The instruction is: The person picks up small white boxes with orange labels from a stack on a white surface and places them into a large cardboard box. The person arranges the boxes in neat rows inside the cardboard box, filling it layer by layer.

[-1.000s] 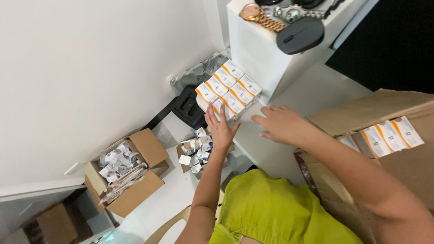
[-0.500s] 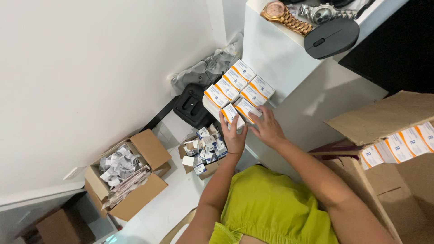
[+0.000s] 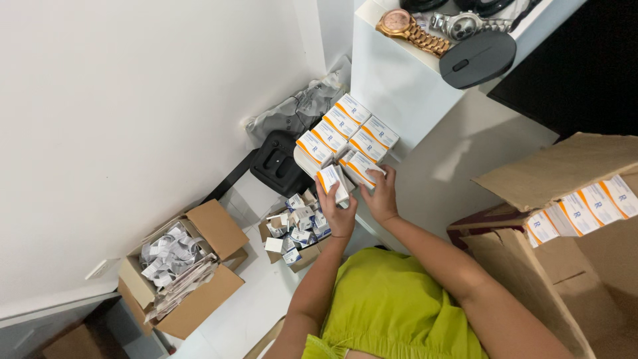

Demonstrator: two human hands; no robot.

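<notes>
A block of small white cartons with orange stripes stands at the corner of the white table. My left hand grips one small white carton lifted off the block's near end. Beside it my right hand holds the neighbouring carton at the stack's near edge. Both hands are close together over the table's corner.
A big open cardboard box with more such cartons is at right. On the white shelf lie a gold watch, a silver watch and a black mouse. Floor boxes hold paper leaflets and small packs.
Both hands came in from flat on the table to the stack's near end and closed on cartons. The left one has lifted its carton slightly toward me.
</notes>
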